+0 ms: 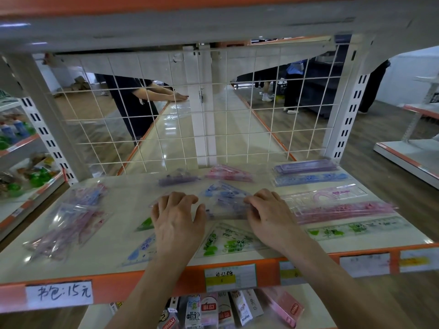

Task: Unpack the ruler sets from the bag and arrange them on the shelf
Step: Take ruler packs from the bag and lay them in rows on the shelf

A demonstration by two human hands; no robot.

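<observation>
On the white shelf (114, 236), my left hand (178, 217) and my right hand (268, 210) grip the two ends of a clear packet with a blue ruler set (225, 198) in the shelf's middle. A green ruler set (232, 241) lies just under my hands, and a blue triangle set (142, 250) sits below my left wrist. Purple (178, 179) and pink (228, 174) sets lie behind. At the right, purple, blue, pink (344, 208) and green (358, 227) ruler sets lie in a row front to back. A clear bag of ruler sets (69, 217) lies at the left.
A white wire grid (190, 115) closes the shelf's back; a person stands behind it. An upper shelf (190, 22) hangs close overhead. The orange front edge carries price labels (230, 277). Boxed stationery (213, 309) fills the shelf below. Stocked shelves stand at far left.
</observation>
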